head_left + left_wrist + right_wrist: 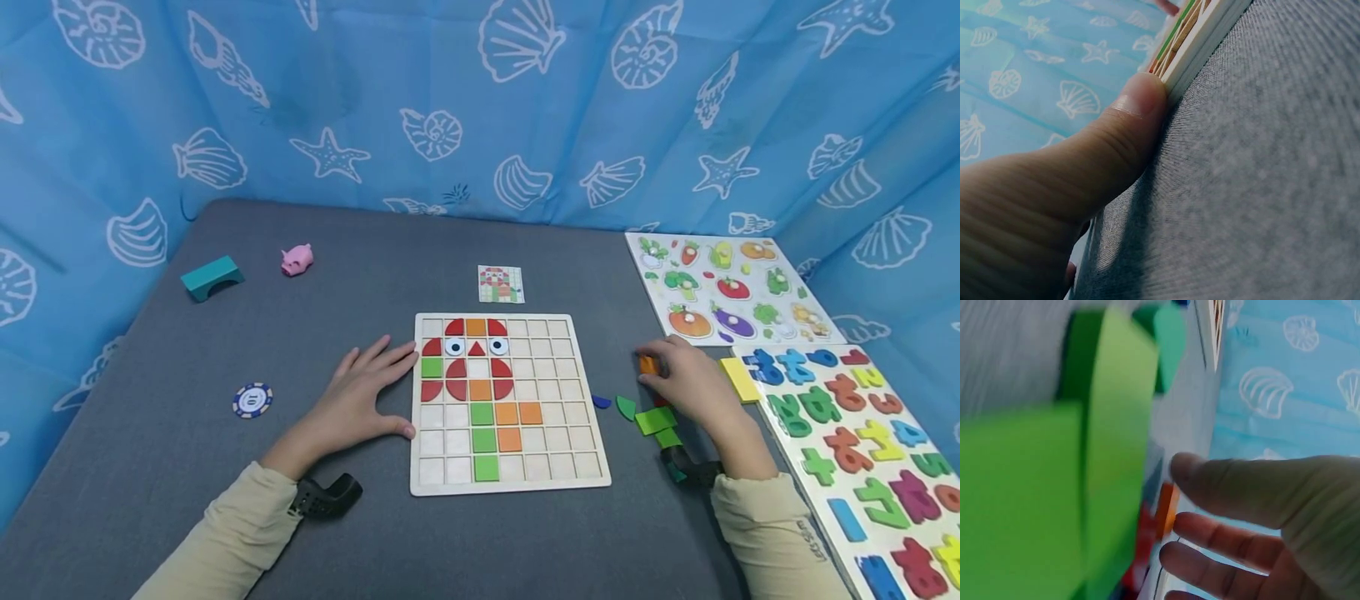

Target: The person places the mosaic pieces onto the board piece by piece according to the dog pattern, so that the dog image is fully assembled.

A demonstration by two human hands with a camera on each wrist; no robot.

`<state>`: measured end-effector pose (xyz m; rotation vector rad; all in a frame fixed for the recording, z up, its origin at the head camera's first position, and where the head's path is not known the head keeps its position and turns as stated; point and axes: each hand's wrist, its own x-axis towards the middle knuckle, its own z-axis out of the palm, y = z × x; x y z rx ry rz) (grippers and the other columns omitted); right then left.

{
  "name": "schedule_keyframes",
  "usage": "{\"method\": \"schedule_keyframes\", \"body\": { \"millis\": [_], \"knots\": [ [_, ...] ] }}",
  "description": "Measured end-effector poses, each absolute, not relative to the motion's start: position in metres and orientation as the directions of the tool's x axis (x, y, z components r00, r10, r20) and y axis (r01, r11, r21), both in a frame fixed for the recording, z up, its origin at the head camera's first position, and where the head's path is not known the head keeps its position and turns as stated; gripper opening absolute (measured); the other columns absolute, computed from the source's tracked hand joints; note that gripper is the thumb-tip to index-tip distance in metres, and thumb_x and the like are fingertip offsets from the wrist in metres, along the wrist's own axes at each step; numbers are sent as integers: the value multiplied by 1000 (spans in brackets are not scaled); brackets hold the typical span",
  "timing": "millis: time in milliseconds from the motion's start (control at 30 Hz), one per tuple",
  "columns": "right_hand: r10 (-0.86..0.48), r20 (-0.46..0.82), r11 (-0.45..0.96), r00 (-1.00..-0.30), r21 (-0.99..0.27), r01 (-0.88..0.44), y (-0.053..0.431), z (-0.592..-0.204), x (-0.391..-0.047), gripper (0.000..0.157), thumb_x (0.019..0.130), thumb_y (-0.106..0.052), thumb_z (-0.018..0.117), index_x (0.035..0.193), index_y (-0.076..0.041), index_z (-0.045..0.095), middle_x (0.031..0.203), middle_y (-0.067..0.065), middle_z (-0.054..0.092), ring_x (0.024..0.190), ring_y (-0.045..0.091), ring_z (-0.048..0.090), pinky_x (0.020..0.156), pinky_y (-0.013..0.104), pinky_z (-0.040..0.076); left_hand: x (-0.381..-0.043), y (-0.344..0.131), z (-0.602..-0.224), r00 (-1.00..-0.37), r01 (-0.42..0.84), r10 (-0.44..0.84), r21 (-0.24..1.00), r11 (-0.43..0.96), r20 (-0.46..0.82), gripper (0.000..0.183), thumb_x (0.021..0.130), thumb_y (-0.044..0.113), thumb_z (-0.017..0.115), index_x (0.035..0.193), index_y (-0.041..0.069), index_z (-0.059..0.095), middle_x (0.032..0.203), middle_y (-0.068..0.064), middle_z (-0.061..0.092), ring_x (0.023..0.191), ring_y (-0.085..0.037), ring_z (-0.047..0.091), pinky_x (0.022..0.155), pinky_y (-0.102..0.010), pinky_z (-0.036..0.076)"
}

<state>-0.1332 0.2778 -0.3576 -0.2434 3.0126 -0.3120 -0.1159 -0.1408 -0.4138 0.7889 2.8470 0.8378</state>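
A wooden grid board (586, 467) lies at the middle of the table, with red, orange and green tiles and two eye tiles set in its cells. My left hand (367, 392) rests at the board's left edge, fingers spread; in the left wrist view its thumb (1138, 103) touches the board's side. Right of the board, my right hand (693, 383) pinches an orange tile (648, 365) between thumb and fingertips. Beside that hand lie green square tiles (655, 421), a green quarter-circle tile (626, 407), a blue tile (602, 402) and a red tile (1143, 540), partly hidden.
A small pattern card (501, 284) lies behind the board. At the right are a vegetable puzzle (637, 250), a number puzzle (813, 500) and a yellow block (740, 381). Toward the left are a teal arch block (213, 277), a pink pig (297, 259) and a poker chip (252, 401).
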Motion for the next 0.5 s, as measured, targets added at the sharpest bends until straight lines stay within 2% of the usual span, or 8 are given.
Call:
{"method": "schedule_keyframes", "body": {
  "millis": [300, 500],
  "knots": [
    [-169, -93, 969, -981, -199, -148, 286, -360, -134, 28, 81, -11, 62, 107, -3, 62, 104, 19, 55, 90, 34, 54, 74, 51, 43, -116, -140, -413, -865, 461, 495, 520, 719, 81, 98, 60, 60, 68, 140, 17, 31, 146, 3, 25, 136, -28, 9, 104, -55, 3],
    [-173, -80, 972, -982, -176, -157, 284, -359, -135, 25, 81, -13, 63, 103, -4, 60, 95, 17, 60, 79, 26, 55, 66, 45, 44, -115, -140, -414, -865, 459, 495, 523, 718, 80, 98, 60, 59, 69, 140, 17, 31, 146, 2, 25, 136, -28, 9, 104, -55, 3]
  ]
}}
